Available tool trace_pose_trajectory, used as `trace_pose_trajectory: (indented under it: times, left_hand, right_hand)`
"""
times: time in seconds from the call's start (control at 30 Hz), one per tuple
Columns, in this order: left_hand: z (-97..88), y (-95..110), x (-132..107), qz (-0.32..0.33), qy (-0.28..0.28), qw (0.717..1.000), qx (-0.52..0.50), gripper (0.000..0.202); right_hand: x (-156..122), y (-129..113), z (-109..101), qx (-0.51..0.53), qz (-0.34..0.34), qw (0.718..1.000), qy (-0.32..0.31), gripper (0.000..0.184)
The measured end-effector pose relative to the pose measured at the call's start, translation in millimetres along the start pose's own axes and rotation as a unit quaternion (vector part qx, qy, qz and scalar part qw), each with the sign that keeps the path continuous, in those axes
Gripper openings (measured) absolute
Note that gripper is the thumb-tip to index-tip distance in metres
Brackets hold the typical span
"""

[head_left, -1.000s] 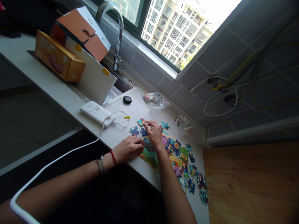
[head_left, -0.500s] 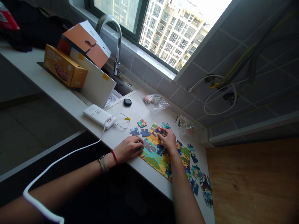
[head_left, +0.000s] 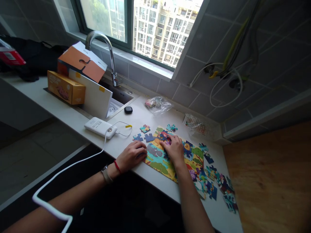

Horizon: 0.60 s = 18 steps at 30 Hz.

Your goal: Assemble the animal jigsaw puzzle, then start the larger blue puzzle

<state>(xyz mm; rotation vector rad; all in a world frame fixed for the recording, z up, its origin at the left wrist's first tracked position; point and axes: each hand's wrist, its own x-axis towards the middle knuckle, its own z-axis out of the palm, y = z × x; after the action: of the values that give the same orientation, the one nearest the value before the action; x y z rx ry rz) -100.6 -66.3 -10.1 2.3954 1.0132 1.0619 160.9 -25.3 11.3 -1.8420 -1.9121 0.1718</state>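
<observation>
A colourful jigsaw puzzle lies partly assembled on a white counter. My right hand lies flat on the puzzle's upper middle, fingers stretched out over a piece. My left hand rests at the puzzle's left edge with its fingers curled loosely on the counter. Three loose pieces lie just beyond the puzzle's far left corner. Several more loose pieces are scattered to the right.
A white power bank with a white cable lies left of the puzzle. Behind it are a sink with a faucet, cardboard boxes, a small black object and two plastic bags. The counter ends at the right.
My right hand moved from the loose pieces at the far left corner onto the puzzle and flattened there. The left hand stayed put. The camera view shifted.
</observation>
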Motion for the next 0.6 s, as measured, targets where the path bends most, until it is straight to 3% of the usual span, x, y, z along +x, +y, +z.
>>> trace_pose_trajectory:
  times: [0.17,0.37,0.6]
  left_hand:
    - [1.6,-0.8,-1.1,-0.015,0.029,0.999,0.025,0.009]
    - [0.4,1.0,0.6,-0.031,0.029,0.999,0.016,0.016]
    - [-5.1,10.7,4.0,-0.050,0.033,0.998,0.006,0.023]
  right_hand:
    - [-0.4,-9.0,4.8,0.016,0.015,1.000,-0.003,0.025]
    - [-1.3,-15.8,6.1,-0.016,0.017,0.999,0.034,0.037]
    - [2.8,-24.0,9.6,-0.018,0.006,0.999,0.046,0.016]
